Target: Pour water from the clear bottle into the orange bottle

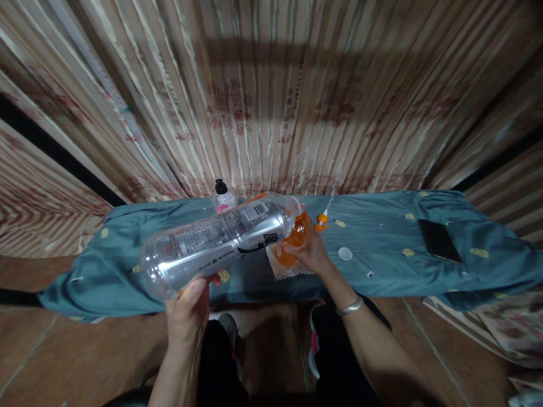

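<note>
Nearest, the left hand (189, 305) had its thumb and fingers clamped on the lower end of the clear bottle (212, 237), which slanted forward and to the right of them, neck outermost. Around the right wrist, behind its fingers, sat a bracelet (350, 306). The right hand (311, 249) had its fingers wrapped around the orange bottle (299, 226), above a pale cloth (280, 272) on the tabletop (382, 243); whether its base touched that cloth could not be told. The clear bottle's mouth lay at the orange bottle's top, just beyond the right fingers, though whether the two rims touched was hidden. The step in hand looked like pouring from one bottle to the other; no stream could be made out. As a judgement, the next move called for steady right fingers, mouths kept in line and a slow lift by the left fingers, since a slip could spill. Right of the right fingers lay a white disc (345, 254), with an orange pump (322, 219) a little beyond them and a phone (439, 240) well apart to their right. Beyond the left fingers stood a black-capped bottle (220, 187), partly hidden; farthest off hung a curtain (263, 102).
</note>
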`<state>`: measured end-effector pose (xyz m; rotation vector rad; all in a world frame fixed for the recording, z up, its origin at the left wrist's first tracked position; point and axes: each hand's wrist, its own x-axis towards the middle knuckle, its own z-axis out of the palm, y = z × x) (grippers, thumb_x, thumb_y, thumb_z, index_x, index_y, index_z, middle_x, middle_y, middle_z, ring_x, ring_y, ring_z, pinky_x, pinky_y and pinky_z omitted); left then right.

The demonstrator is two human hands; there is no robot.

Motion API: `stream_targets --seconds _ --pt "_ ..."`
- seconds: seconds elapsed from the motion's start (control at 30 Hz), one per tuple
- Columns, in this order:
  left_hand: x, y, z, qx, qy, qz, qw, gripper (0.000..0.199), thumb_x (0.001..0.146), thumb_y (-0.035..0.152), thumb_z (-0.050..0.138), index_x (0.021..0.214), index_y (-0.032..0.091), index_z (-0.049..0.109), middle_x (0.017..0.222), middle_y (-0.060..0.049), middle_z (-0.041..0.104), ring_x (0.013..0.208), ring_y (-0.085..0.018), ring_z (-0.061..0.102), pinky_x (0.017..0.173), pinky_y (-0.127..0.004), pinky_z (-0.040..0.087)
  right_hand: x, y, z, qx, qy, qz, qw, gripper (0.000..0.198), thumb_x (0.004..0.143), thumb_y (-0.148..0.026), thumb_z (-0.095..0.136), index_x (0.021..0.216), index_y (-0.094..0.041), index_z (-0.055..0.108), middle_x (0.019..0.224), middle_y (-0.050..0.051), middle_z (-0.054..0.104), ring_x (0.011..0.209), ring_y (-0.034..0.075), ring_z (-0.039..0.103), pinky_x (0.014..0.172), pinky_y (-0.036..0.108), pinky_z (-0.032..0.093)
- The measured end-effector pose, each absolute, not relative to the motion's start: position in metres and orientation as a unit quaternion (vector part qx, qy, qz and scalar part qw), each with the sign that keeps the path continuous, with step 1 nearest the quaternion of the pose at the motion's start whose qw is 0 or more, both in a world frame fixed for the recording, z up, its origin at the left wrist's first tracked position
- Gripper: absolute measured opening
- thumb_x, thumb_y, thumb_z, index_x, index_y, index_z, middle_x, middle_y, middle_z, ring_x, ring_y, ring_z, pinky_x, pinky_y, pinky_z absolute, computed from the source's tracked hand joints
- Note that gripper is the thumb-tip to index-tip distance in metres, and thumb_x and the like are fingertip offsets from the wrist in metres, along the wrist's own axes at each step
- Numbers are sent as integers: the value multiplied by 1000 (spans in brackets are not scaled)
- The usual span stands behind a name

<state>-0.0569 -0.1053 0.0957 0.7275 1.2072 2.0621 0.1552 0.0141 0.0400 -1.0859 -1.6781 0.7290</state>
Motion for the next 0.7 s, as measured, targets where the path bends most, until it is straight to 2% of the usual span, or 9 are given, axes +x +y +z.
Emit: stream_targets --seconds 0.17,0.33,0.47,0.57,0.7 --pt "-56 -105 101 271 470 777 320 31 47 28 72 76 17 67 62 -2 62 52 -13 54 38 -20 35 155 13 44 -450 -691 297 481 83 65 -33 80 139 -23 43 133 11 62 119 31 62 105 49 49" --pt "-56 -105 100 266 470 777 324 32 46 27 73 77 18 68 61 -1 61 54 -14 54 39 -20 34 155 12 45 -445 -691 307 480 83 66 -30 80 139 -24 42 129 9 65 113 29 65 102 47 51" --pt "-57 -105 97 265 465 778 328 29 47 30 75 71 17 66 63 -2 62 53 -13 53 40 -21 34 155 13 44 -445 -690 305 482 84 66 -28 80 139 -23 41 133 10 62 119 30 62 105 48 49" --pt "-57 -105 98 261 462 782 327 34 46 30 77 76 18 68 64 -2 63 55 -14 56 39 -20 35 155 13 42 -433 -694 305 487 81 67 -28 79 139 -21 42 132 11 62 120 29 61 108 47 47" --pt "-57 -105 98 272 469 777 319 38 46 34 79 79 18 68 64 -2 62 55 -14 56 40 -20 35 155 13 41 -445 -689 308 482 85 65 -29 80 140 -21 41 133 12 62 118 30 63 104 48 49"
